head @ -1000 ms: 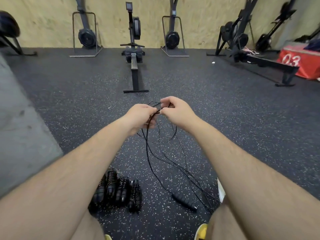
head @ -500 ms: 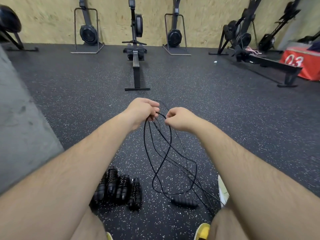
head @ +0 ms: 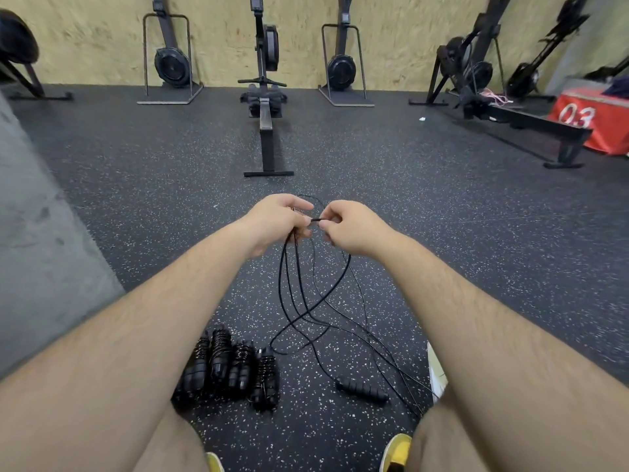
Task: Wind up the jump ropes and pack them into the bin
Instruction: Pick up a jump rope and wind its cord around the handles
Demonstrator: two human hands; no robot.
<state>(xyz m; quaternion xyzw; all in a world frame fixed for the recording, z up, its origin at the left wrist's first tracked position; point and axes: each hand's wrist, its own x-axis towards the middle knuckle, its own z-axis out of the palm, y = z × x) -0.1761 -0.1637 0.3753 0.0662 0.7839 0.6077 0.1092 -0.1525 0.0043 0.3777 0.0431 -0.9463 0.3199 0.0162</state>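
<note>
A thin black jump rope (head: 308, 301) hangs in loose loops from both hands down to the speckled floor. My left hand (head: 277, 221) grips a bunch of its strands at the top. My right hand (head: 350, 226) pinches a short stretch of the cord just beside the left hand. One black handle (head: 361, 391) of this rope lies on the floor near my right leg. Several wound-up jump ropes (head: 228, 373) lie side by side on the floor by my left leg. No bin shows in this view.
A rowing machine (head: 265, 107) stands straight ahead, with more machines stored upright along the wooden wall (head: 85, 39). A long rower (head: 531, 124) and a red box (head: 595, 117) sit at the right. A grey concrete block (head: 41, 253) is at the left.
My hands parted and came back close together, now a little lower. The hanging loops shifted and lengthened toward the floor. The camera tilted slightly.
</note>
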